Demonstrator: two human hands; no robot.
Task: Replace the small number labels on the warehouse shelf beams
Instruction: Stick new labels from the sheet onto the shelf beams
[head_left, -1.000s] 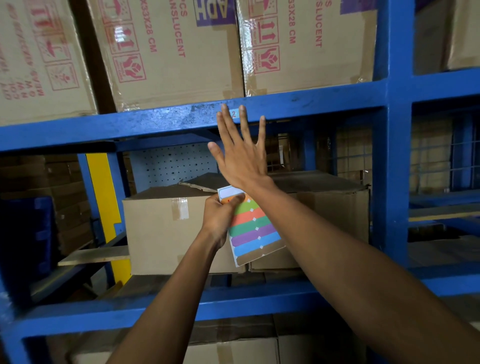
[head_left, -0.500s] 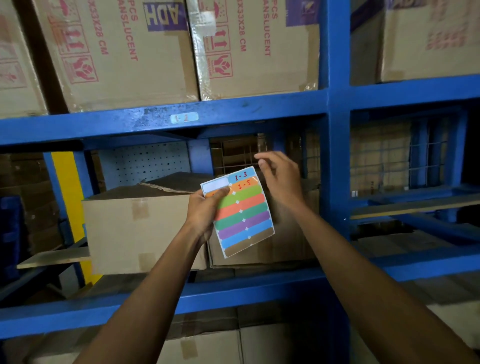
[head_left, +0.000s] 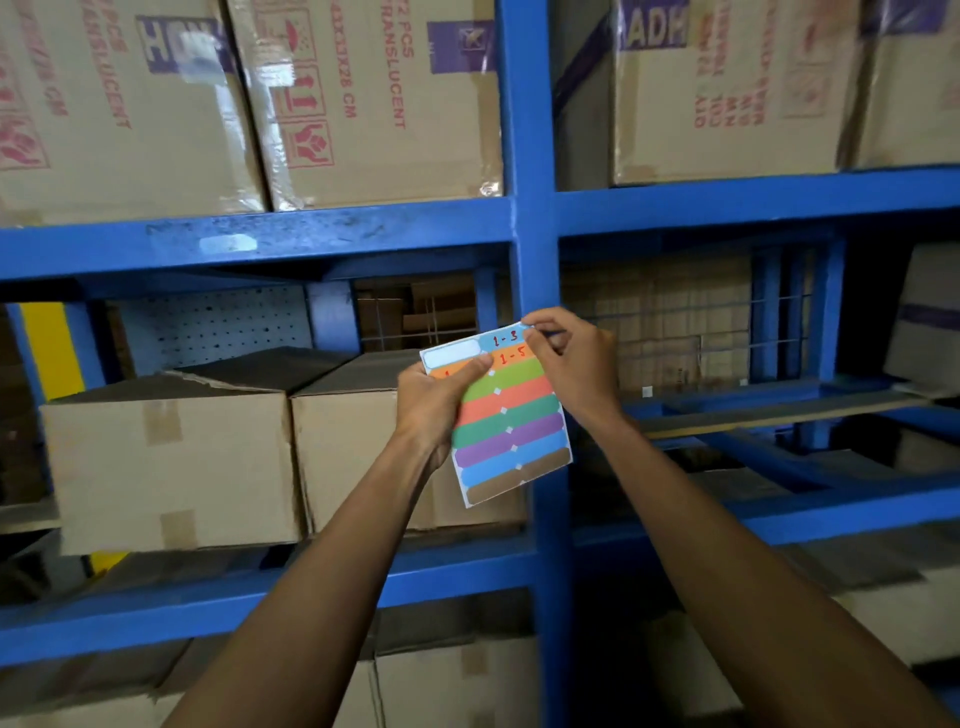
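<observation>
My left hand (head_left: 434, 410) holds a sheet of coloured label stickers (head_left: 506, 421) by its left edge, in front of the blue upright post (head_left: 532, 249). My right hand (head_left: 571, 358) pinches the top right corner of the sheet, at the light blue label marked "1-3" (head_left: 505, 340). An orange label marked "1-5" sits just below it. A pale blue label (head_left: 227, 243) is stuck on the upper blue shelf beam (head_left: 363, 234), left of the post; its writing is too blurred to read.
Cardboard boxes (head_left: 363, 98) stand on the upper shelf on both sides of the post. Two brown boxes (head_left: 171, 462) sit on the middle shelf at left. A lower blue beam (head_left: 208, 603) crosses below. A yellow post (head_left: 52, 348) stands far left.
My right hand came down from the upper beam, leaving a pale label there, and now pinches the sheet's top right corner. The view has shifted right, so the upright post is central.
</observation>
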